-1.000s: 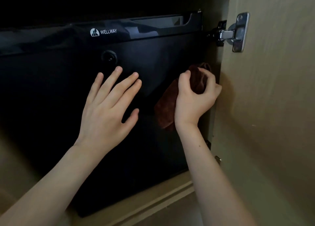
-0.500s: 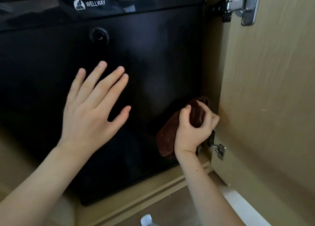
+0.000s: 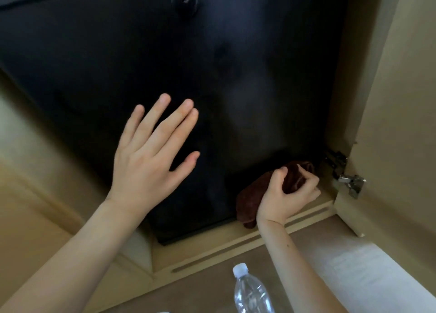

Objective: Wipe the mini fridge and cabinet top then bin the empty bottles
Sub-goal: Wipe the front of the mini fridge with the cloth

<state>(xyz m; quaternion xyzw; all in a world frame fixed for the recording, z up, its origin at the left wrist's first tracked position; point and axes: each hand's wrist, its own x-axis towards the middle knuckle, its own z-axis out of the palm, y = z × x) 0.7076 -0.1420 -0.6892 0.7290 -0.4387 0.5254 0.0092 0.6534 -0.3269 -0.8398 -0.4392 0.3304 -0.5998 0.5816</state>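
- My right hand (image 3: pixel 286 193) is clamped around a bunched brown cloth (image 3: pixel 254 195), pressing it on the lower right corner of the black mini fridge door (image 3: pixel 236 76).
- My left hand (image 3: pixel 151 154) lies flat on the door, fingers spread, gripping nothing.
- The fridge sits inside a light wood cabinet (image 3: pixel 236 237); the cabinet door (image 3: pixel 401 100) stands open at right.
- A clear plastic bottle (image 3: pixel 251 291) with white cap stands in front, near my right forearm.

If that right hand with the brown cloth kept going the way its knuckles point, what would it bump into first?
Probably the cabinet's side wall beside the lower hinge. The right hand presses the brown cloth at the mini fridge door's bottom right corner, fingers pointing right; depth is unclear.
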